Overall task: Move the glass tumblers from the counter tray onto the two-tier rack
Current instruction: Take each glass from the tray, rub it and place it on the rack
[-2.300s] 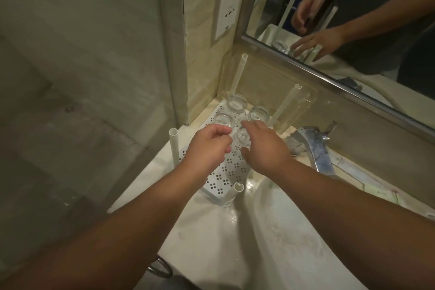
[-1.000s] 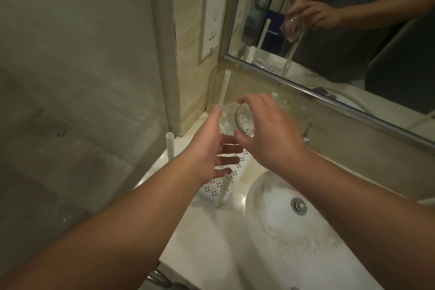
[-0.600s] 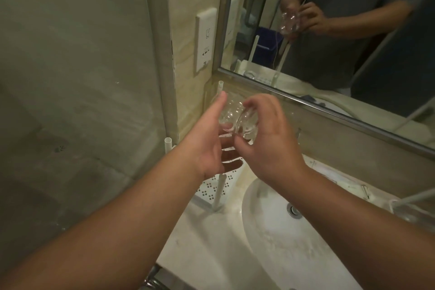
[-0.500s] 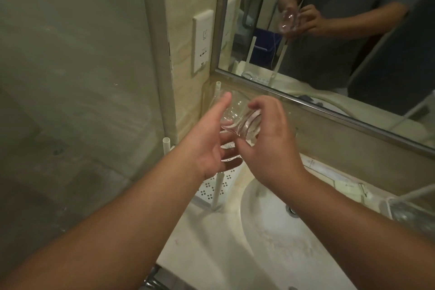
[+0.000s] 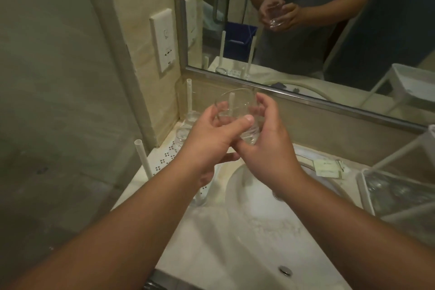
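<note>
Marble makes up the pale worktop (image 5: 202, 238), which runs along the wall below a big mirror (image 5: 306, 30). A round white basin (image 5: 254, 219) is sunk into it, with a metal drain (image 5: 285, 270) near its front. The mirror shows a person in a grey shirt holding a glass in both hands.

At the far left of the worktop, in the corner, lies the white perforated tray (image 5: 164, 160), with thin white posts (image 5: 143, 160) standing up from its corners. Two tumblers (image 5: 186, 132) stand on it near the wall, one behind the other, their outlines hard to make out. At the right edge sits the white wire rack (image 5: 367, 186), its lower tier clear and glossy, its upper tier only partly in view. Some flat paper packets (image 5: 327, 168) lie on the worktop between basin and rack. A white socket plate (image 5: 163, 40) is fixed to the wall left of the mirror.

Both forearms reach in from below. The left hand (image 5: 211, 136) and the right hand (image 5: 266, 143) meet over the far rim of the basin, holding one clear glass (image 5: 237, 115) between them, upright and lifted off the tray. The left hand curls around its left side, thumb laid across the front. The right hand cups its base and right side, fingers bent up along the wall of the glass.
</note>
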`<state>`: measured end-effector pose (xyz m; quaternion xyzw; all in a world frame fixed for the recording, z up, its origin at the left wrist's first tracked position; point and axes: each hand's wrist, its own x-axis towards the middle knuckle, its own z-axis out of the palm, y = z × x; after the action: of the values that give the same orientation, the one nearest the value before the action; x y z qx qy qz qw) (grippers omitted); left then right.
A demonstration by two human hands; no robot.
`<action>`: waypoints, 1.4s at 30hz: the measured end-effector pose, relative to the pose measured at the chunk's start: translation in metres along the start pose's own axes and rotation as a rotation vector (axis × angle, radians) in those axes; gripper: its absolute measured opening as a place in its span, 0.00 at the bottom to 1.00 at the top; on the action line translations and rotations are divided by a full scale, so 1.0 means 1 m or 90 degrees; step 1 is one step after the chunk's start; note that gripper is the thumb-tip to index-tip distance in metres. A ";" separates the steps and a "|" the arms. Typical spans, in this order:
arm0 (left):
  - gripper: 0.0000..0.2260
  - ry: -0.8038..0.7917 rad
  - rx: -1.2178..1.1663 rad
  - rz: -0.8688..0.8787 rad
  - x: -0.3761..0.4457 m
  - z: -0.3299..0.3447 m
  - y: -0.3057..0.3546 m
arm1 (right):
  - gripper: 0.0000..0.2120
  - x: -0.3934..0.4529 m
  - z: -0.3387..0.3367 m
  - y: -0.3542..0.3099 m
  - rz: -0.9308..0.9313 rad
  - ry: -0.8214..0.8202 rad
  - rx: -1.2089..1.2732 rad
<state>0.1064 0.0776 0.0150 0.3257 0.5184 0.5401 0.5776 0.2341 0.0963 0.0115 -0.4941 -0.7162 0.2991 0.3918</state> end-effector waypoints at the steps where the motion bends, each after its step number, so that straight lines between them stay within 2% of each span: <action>1: 0.30 -0.014 0.007 0.010 0.000 0.006 -0.003 | 0.42 -0.001 -0.005 0.005 0.013 0.001 0.002; 5: 0.29 -0.064 0.016 0.008 -0.002 0.032 -0.020 | 0.41 -0.014 -0.024 0.028 0.049 0.020 0.000; 9: 0.23 -0.126 0.018 -0.017 -0.002 0.061 -0.038 | 0.40 -0.033 -0.050 0.053 0.101 0.049 0.007; 13: 0.27 -0.172 0.044 -0.057 -0.002 0.097 -0.058 | 0.39 -0.053 -0.079 0.079 0.155 0.086 -0.008; 20: 0.25 -0.243 0.147 -0.055 -0.005 0.168 -0.103 | 0.39 -0.096 -0.139 0.128 0.211 0.142 -0.069; 25: 0.30 -0.281 0.234 -0.064 -0.015 0.219 -0.134 | 0.41 -0.130 -0.180 0.158 0.256 0.168 -0.086; 36: 0.32 -0.377 0.327 -0.106 -0.031 0.323 -0.197 | 0.39 -0.193 -0.260 0.226 0.331 0.218 -0.136; 42: 0.40 -0.405 0.409 -0.100 -0.034 0.374 -0.227 | 0.41 -0.211 -0.294 0.270 0.364 0.236 -0.166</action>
<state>0.5306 0.0677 -0.0951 0.5979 0.4795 0.1798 0.6167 0.6571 -0.0002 -0.1133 -0.7658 -0.4982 0.2083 0.3492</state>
